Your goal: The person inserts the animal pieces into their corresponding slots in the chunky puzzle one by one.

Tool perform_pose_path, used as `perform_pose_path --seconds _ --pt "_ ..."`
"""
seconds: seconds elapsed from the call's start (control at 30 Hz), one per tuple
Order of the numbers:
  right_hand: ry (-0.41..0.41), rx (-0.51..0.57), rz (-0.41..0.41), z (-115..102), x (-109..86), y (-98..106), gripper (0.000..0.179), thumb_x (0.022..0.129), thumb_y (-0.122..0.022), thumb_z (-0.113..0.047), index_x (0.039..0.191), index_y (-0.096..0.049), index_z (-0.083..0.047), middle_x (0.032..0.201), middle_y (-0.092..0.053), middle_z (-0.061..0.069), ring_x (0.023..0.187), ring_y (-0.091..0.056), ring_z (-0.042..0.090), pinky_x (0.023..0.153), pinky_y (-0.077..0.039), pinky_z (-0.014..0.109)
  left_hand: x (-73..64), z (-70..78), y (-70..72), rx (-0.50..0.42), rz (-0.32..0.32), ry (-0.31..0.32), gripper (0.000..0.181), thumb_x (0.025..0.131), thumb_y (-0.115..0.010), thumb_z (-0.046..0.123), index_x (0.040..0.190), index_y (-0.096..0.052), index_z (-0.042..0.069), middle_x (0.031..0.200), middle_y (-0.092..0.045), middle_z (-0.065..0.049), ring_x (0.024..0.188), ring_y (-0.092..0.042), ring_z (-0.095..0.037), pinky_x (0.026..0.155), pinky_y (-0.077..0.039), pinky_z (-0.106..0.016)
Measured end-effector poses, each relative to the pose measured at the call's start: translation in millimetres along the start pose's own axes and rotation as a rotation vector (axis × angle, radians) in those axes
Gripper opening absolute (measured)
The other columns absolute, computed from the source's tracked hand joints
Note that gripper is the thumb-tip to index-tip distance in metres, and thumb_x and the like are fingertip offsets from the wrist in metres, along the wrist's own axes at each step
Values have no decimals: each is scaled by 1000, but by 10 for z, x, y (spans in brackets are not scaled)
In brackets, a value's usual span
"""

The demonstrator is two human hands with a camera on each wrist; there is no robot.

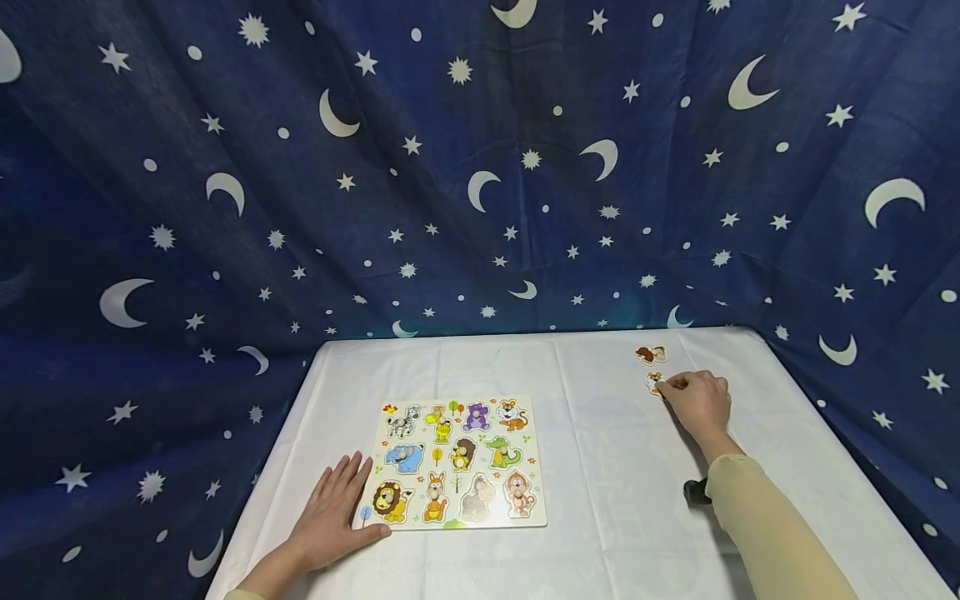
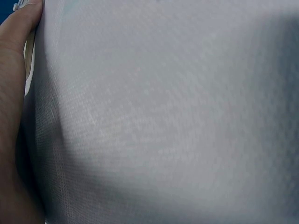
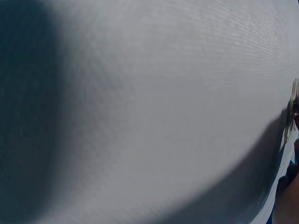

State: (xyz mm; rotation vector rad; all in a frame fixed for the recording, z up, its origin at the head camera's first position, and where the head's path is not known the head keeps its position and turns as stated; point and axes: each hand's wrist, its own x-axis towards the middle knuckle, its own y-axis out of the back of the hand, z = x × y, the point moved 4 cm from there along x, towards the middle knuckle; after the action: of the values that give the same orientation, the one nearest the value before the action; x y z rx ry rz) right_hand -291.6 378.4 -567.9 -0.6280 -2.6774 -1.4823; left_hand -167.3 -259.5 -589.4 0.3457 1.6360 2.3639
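Note:
My right hand (image 1: 699, 405), at the table's far right, pinches a small white-and-orange animal puzzle piece (image 1: 654, 382) by its near side. Along the right edge of the right wrist view, the thin side of the piece (image 3: 290, 114) shows beside my fingers. A brown animal puzzle piece (image 1: 651, 355) lies just beyond it on the cloth. With fingers spread, my left hand (image 1: 330, 517) rests flat at the left side of the animal puzzle board (image 1: 536, 467), its thumb touching the near left corner. The gorilla picture (image 1: 477, 498) on the board looks pale grey, unlike its brightly coloured neighbours.
A white cloth (image 1: 592, 467) covers the table. Behind and beside it hangs a dark blue curtain (image 1: 450, 108) with moons and stars. Under my right forearm sits a black device (image 1: 696, 492) at the wrist.

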Motion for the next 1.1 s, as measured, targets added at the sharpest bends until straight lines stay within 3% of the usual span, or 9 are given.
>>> perform_pose_path --seconds 0.37,1.1 --pt "24 25 -51 21 -4 -30 30 92 -68 -23 111 -73 0 109 -62 23 106 -46 44 88 -37 60 -7 -4 -1 7 9 -4 114 78 -70 77 161 -32 8 166 -25 -18 153 -18 -41 123 -11 -57" --pt "6 37 -81 25 11 -23 29 95 -70 -24 110 -73 1 112 -60 22 109 -45 41 91 -36 58 6 3 15 21 6 -1 114 78 -69 77 161 -33 8 166 -26 -17 153 -18 -40 123 -12 -57"
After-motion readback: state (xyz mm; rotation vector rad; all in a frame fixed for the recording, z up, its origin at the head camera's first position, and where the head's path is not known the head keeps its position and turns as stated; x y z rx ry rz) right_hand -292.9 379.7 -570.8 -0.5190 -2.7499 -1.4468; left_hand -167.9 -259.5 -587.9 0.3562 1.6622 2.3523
